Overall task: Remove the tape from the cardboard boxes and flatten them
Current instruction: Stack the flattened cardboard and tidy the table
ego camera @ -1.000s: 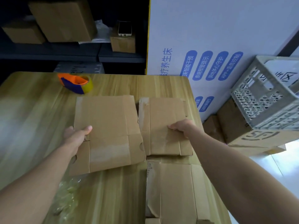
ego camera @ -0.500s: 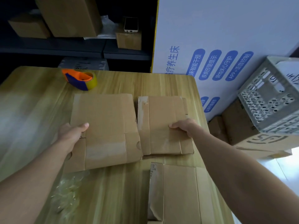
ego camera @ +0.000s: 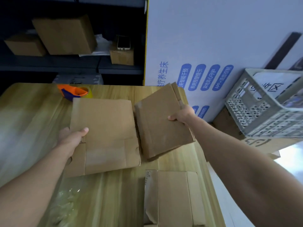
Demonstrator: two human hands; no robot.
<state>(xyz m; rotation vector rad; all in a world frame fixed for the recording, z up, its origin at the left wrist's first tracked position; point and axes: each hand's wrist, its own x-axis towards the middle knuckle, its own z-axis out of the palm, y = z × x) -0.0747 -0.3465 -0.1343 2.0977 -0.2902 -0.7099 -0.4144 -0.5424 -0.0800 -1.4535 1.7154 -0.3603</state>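
Two flattened brown cardboard boxes are in my hands over the wooden table (ego camera: pixel 32 115). My left hand (ego camera: pixel 70 136) grips the left edge of the larger flattened box (ego camera: pixel 106 131), thumb on top; it lies on the table. My right hand (ego camera: pixel 182 114) grips the right edge of the smaller flattened box (ego camera: pixel 160 123), which is lifted and tilted off the table. A third flattened box (ego camera: pixel 173 197) lies near the table's front right. A heap of peeled clear tape (ego camera: pixel 65 205) lies at the front left.
An orange and blue tape dispenser (ego camera: pixel 73 92) stands at the table's back. A big white printed carton (ego camera: pixel 205 46) rises behind the right side. A grey plastic crate (ego camera: pixel 265 108) sits on cartons at the right. Dark shelves with boxes (ego camera: pixel 65 35) and a phone (ego camera: pixel 123 42) are behind.
My right hand has lifted the smaller flattened box off the table and turned it up to the right. The left hand keeps its hold on the larger box.
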